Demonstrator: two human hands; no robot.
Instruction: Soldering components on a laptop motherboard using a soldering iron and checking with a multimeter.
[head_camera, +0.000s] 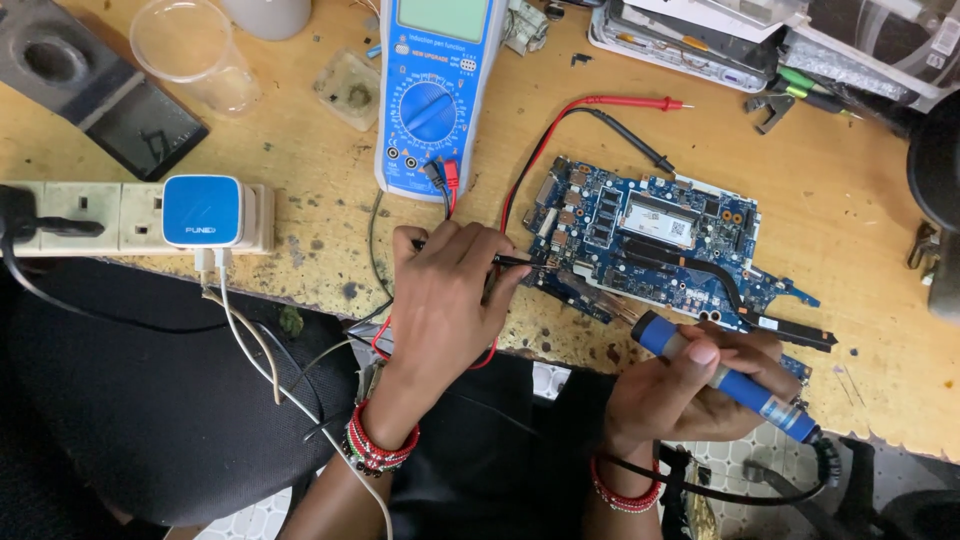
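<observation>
- Sitting at the far left of the wooden desk (300, 160), a white power strip (90, 215) is carrying a blue-and-white charger (205, 212), with pale cables (250, 340) hanging off the desk edge below it.
- Lying behind it, a clear plastic cup (195, 50) is resting on its side near a dark metal block (90, 85).
- Standing further right, a blue multimeter (432, 95) is feeding red and black leads (545, 140) that are looping across the desk.
- Closing narrowly around a thin black probe (510, 261), the left hand (445, 300) is pressing its tip onto the left edge of the blue circuit board (660, 245); beaded bands are circling the wrist.
- Lying flat near the front edge of the desk, the circuit board is carrying a black heat pipe (700, 270) across its middle.
- Wrapping around a blue-handled soldering iron (720, 375), the right hand (690, 390) is holding it just in front of the board, tip pointing toward the board, thumb lying on the grip.
- Sitting at the far right back, small pliers (775, 105) are lying beside a stack of dark devices (690, 35).
</observation>
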